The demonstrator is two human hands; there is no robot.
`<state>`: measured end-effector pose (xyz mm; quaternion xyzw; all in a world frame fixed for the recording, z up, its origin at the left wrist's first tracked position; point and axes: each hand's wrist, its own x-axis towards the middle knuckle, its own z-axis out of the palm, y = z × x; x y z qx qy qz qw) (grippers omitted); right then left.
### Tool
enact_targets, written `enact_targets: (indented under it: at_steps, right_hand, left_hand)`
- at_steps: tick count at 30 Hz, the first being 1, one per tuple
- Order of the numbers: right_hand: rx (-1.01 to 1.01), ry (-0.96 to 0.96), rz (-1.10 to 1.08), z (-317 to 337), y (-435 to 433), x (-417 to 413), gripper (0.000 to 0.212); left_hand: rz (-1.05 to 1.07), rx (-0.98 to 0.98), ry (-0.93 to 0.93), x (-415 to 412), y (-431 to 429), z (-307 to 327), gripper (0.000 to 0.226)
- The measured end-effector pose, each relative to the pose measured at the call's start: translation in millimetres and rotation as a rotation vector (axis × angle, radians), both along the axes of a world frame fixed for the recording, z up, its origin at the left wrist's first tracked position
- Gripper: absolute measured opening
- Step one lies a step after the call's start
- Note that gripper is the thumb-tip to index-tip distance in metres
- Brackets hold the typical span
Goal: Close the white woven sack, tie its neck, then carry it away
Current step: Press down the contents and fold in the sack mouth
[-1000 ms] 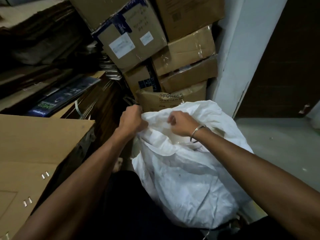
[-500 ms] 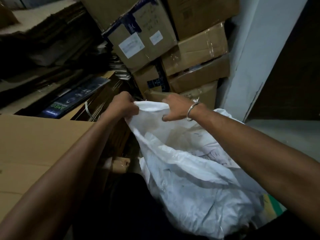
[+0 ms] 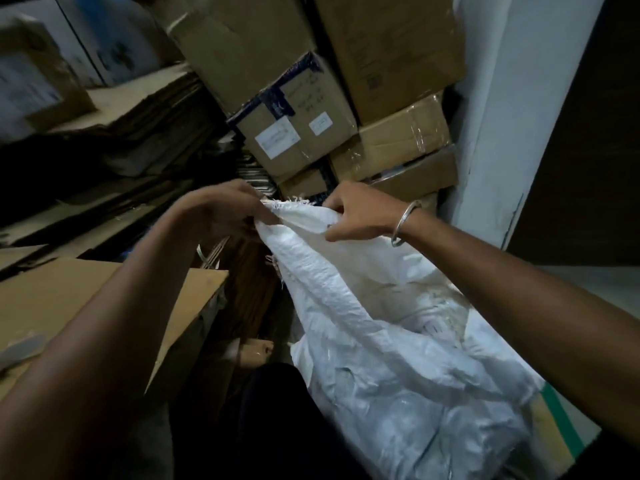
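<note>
Left grip: blurred, fingers curled and pinching the left end of the sack's frayed top edge. Right grip: clamped on the same edge further right, fingers folded over the top, thumb pressed underneath. A metal bangle sits on the right wrist.

Compared with 1 second ago, the 2 grips are wider apart. Then they were bunched close on crumpled cloth. Now the edge runs stretched and nearly straight between them, loose threads showing along it.

White woven sack: hangs from both grips and slopes down to the lower right, its bulk resting low at the person's right side. 1 second ago it sat as a rounded heap. Now the upper cloth is pulled up into long taut folds, and the mouth is not gathered or tied. A green strip shows beside its lower right edge, which was covered 1 second ago.

Surroundings: a flat cardboard sheet lies under the left forearm. Stacked cardboard boxes rise just behind the grips, several with white labels and clear tape. More flattened cardboard is piled at upper left. A white wall corner stands right of the boxes, with pale floor beyond the right arm. More of the upper boxes is in view than before.
</note>
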<state>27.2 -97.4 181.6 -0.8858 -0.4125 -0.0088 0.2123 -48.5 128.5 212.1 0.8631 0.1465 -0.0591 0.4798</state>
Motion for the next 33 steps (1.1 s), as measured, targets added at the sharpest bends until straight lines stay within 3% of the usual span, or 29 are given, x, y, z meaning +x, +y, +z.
enact_targets:
  at_steps: [2,5,8,11,13,15,17,19,21,22,24,25,26,28,29,31,33]
  right_hand:
    - [0.099,-0.142,-0.027,0,0,-8,0.008]
    - [0.045,-0.441,-0.146,-3,1,-14,0.017]
    - [-0.091,-0.559,-0.279,0,0,-19,0.03]
    - [0.06,-0.324,-0.114,-5,2,-29,0.043]
    - [0.217,-0.219,0.01,-10,7,-34,0.046]
    - [0.314,-0.115,0.052,-11,9,-38,0.042]
    - [0.263,0.037,0.086,-12,8,-42,0.04]
    - [0.095,-0.006,0.057,-18,9,-40,0.049]
    - [0.096,-0.093,0.023,-22,13,-31,0.03]
    - [0.16,-0.08,0.02,-22,14,-26,0.016]
    - [0.267,-0.012,0.0,-18,12,-16,0.009]
    - [0.303,0.01,-0.014,-16,12,-13,0.011]
    - [0.329,0.021,-0.026,-16,13,-11,0.011]
    - [0.363,0.067,0.005,-14,18,-14,0.011]
    - [0.395,0.168,0.034,-13,19,-16,0.016]
    - [0.576,0.504,0.069,-7,8,-11,0.03]
    - [0.735,0.659,-0.001,-12,-17,11,0.021]
  left_hand:
    - [0.012,0.065,-0.037,-9,-4,8,0.023]
    - [0.092,0.491,-0.245,-22,-18,26,0.027]
    - [0.062,0.516,-0.271,-33,-29,50,0.024]
    - [0.082,0.464,-0.405,-34,-30,55,0.024]
    - [0.181,0.286,-0.492,-29,-27,46,0.025]
    - [0.201,0.118,-0.446,-24,-29,35,0.026]
    - [0.214,0.021,-0.406,-19,-30,28,0.03]
    - [0.234,-0.06,-0.434,-16,-30,27,0.028]
    - [0.152,-0.199,-0.414,-16,-23,31,0.024]
    - [0.071,-0.314,-0.438,-19,-15,32,0.029]
    - [0.018,-0.612,-0.574,-23,2,29,0.048]
    - [0.039,-0.644,-0.643,-23,8,22,0.053]
    - [0.035,-0.538,-0.659,-21,10,14,0.051]
    - [-0.107,-0.261,-0.509,-17,-1,-8,0.038]
    - [-0.189,-0.227,-0.441,-14,-5,-18,0.035]
    - [-0.259,-0.346,-0.478,-9,-9,-29,0.037]
    - [-0.272,-0.553,-0.545,-8,-5,-32,0.048]
